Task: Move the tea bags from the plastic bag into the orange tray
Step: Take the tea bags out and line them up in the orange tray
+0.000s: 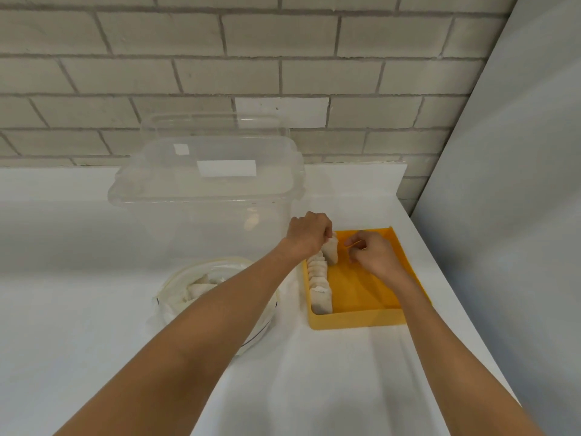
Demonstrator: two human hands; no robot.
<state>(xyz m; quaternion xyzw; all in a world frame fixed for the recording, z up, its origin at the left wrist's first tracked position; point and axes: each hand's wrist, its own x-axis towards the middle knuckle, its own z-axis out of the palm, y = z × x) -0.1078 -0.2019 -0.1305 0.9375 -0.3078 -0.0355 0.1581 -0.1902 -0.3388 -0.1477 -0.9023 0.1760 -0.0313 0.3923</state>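
At the tray's far-left corner, left hand (309, 229) pinches a tea bag (330, 252) upright at the far end of the row (319, 278). Right hand (369, 253) is loosely curled just beside it, fingertips on what looks like the string or tag, too small to tell. Best seat the bag snug against the row, keeping it upright. Tray (358, 319) is bare right of the row, plenty of room. Bag (176, 306) with more tea bags sits left on the table (298, 372), under the left forearm. Clear tub (204, 190) stands just beyond the left hand; table edge runs close along the tray's right.
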